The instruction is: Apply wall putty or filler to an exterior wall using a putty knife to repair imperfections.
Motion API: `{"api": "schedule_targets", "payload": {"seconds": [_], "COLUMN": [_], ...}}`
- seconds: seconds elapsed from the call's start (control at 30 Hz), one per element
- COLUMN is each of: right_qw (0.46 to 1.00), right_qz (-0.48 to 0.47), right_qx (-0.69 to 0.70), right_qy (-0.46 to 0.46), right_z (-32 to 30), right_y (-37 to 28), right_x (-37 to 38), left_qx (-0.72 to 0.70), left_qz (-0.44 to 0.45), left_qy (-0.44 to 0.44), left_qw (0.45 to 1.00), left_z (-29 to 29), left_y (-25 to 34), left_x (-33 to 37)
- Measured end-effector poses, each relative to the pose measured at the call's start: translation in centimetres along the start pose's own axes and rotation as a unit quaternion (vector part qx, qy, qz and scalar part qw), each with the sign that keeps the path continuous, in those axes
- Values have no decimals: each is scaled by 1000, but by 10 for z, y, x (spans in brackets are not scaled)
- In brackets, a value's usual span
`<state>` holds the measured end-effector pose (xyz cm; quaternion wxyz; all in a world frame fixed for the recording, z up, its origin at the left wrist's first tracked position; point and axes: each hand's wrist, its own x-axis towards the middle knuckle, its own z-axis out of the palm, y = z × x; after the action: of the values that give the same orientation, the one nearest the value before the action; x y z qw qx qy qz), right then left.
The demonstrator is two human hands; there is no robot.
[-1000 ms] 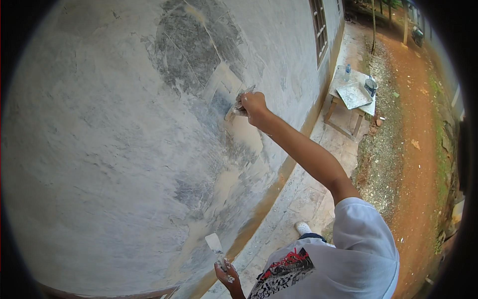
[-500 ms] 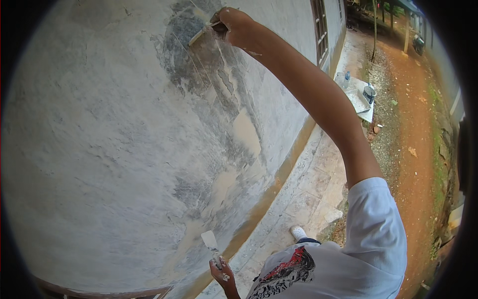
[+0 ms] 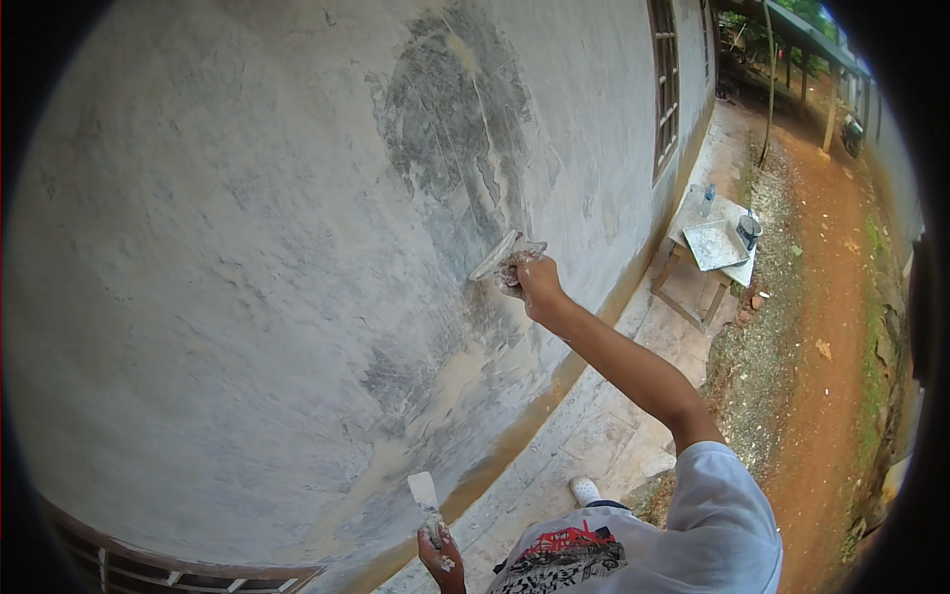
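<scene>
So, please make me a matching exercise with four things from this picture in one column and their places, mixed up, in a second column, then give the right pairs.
Things:
1. wide scraper
2. small putty knife
3. wooden table
4. window

Places:
A. on the paved strip beside the wall, far off
B. in the right hand, blade against the wall
C. set in the wall, upper right
D. in the left hand, low, blade pointing up

Pairs: 1-B, 2-D, 3-A, 4-C
</scene>
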<state>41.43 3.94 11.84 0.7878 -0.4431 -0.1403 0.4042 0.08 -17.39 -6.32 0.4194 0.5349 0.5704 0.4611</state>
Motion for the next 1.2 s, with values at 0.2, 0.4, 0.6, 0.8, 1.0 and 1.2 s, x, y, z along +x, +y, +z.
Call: {"api": "schedule_targets", "payload": {"seconds": [0.2, 0.4, 0.6, 0.8, 1.0, 1.2], "right_qw": [1000, 868, 625, 943, 987, 1000], "right_qz": [-5, -297, -476, -98, -110, 5], "right_qx": [-25, -377, -616, 114, 12, -22], "right_qy": [16, -126, -65, -297, -115, -15], "right_z": [80, 117, 203, 168, 17, -31], "right_y": [-68, -182, -300, -347, -137, -30], "right_x": [-1, 135, 34, 132, 50, 81], "left_qx": [19, 1, 34, 72, 14, 19], "left_qz": [64, 62, 7, 121, 33, 19], "left_qy": [25, 3, -30, -78, -35, -7], "left_qw": [997, 998, 999, 987, 999, 1000], "left_z": [-15, 2, 11, 38, 10, -3], "left_y": [-3, -1, 2, 21, -23, -31], "left_x": [5, 13, 24, 26, 15, 17]}}
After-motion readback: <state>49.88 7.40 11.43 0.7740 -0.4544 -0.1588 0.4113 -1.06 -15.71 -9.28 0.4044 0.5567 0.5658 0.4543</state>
